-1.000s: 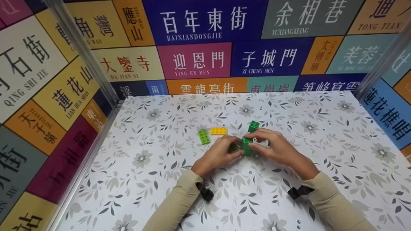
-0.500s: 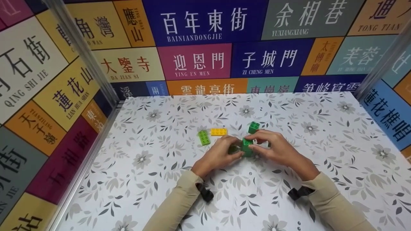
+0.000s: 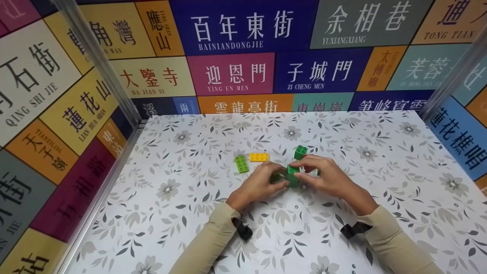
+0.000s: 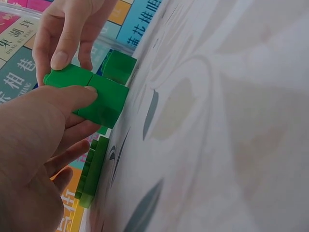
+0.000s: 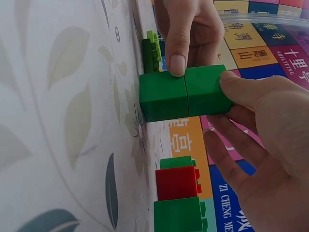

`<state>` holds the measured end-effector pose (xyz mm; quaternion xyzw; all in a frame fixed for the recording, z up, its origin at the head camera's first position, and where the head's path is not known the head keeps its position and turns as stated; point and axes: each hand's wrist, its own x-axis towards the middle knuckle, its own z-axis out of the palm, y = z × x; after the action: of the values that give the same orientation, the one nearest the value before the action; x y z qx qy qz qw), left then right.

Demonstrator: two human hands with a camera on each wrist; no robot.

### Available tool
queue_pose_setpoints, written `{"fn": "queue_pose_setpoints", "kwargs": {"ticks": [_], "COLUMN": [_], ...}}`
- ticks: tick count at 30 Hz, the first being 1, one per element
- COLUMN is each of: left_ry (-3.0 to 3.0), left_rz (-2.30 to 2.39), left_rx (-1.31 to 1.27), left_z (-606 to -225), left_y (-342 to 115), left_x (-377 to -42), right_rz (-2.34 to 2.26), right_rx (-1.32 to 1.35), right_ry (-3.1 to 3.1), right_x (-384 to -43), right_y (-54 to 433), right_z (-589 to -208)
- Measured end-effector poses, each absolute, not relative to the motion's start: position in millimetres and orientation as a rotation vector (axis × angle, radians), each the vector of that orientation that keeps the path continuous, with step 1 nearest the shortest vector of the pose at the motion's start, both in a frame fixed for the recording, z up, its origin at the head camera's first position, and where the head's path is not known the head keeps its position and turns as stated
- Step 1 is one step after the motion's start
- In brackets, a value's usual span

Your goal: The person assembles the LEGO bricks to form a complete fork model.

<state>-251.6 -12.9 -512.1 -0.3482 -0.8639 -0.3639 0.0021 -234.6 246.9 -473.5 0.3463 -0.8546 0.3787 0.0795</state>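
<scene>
Two green toy building bricks stand one on top of the other between the hands. The upper brick (image 5: 207, 91) and the lower brick (image 5: 163, 100) meet at a thin straight seam in the right wrist view. My left hand (image 3: 259, 182) holds the lower brick, its thumb lying along the side close to the seam in the left wrist view. My right hand (image 3: 330, 176) pinches the upper brick between thumb and fingers. In the head view the studs on top show between the right fingertips, and the fingers partly cover the stack.
Just behind the right hand stands another green brick (image 3: 301, 151). Left of the hands lie a lime-green brick (image 3: 241, 163) and a yellow brick (image 3: 259, 157). The right wrist view also shows a red brick (image 5: 176, 183) beside a green brick (image 5: 177, 215). Printed walls border the floral table (image 3: 190, 236).
</scene>
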Motion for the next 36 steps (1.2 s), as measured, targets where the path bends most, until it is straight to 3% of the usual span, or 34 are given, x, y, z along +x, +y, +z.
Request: {"fn": "queue_pose_setpoints", "kwargs": {"ticks": [36], "left_ry": [-2.702], "left_rz": [-1.133], "left_rx": [-1.086], "left_z": [-512.0], "left_y": [-12.5], "left_x": [-250.5], "right_rz": [1.312], "right_rx": [0.974], "right_ry": [-2.641], "right_x": [-241.1], "right_y": [249.8], "right_z": [-476.8]}}
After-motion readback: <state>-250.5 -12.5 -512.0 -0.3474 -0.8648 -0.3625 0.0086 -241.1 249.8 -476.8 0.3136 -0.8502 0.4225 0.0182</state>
